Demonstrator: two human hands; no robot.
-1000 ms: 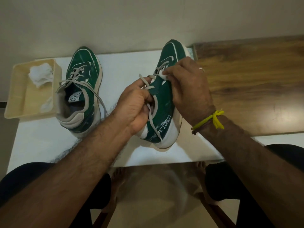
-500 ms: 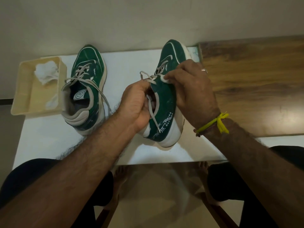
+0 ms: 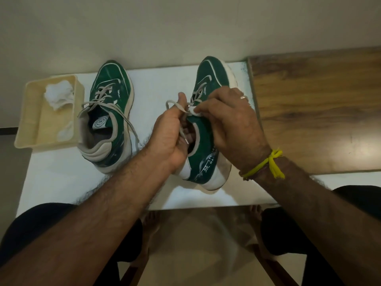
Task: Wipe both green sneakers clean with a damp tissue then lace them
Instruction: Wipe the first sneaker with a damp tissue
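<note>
Two green sneakers with white soles stand on a white board (image 3: 61, 182). The left sneaker (image 3: 111, 112) sits alone, its grey lace loose. The right sneaker (image 3: 206, 145) is tilted between my hands. My left hand (image 3: 173, 137) grips its collar and pinches a grey lace (image 3: 175, 105) with the thumb. My right hand (image 3: 231, 120) presses a small white tissue wad (image 3: 193, 111) against the green upper beside the eyelets. Most of that sneaker's tongue is hidden behind my fingers.
A cream plastic tray (image 3: 26, 124) at the left holds crumpled white tissue (image 3: 58, 96). A wooden tabletop (image 3: 319, 112) lies to the right of the board. A pale wall runs behind. My knees and bare feet (image 3: 150, 226) show below the board's front edge.
My left thumb has lifted higher with the lace looped over it. My right hand has slid the tissue slightly along the upper. The view has shifted a little.
</note>
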